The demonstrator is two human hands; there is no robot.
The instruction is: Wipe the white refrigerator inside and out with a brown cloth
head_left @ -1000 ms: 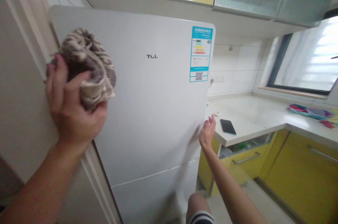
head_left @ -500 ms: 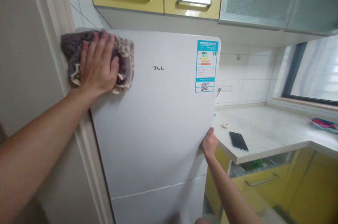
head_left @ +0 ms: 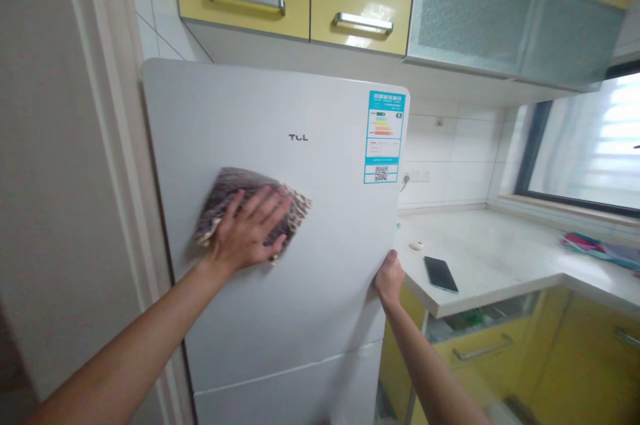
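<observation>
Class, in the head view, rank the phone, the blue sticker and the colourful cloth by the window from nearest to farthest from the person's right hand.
1. Phone: on the counter, just right of the right hand.
2. Blue sticker: above the hand, on the fridge door.
3. Colourful cloth: far right, under the window.

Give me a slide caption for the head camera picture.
A cloth pressed flat to the fridge door by the left hand, the right hand gripping the door's edge.
</observation>
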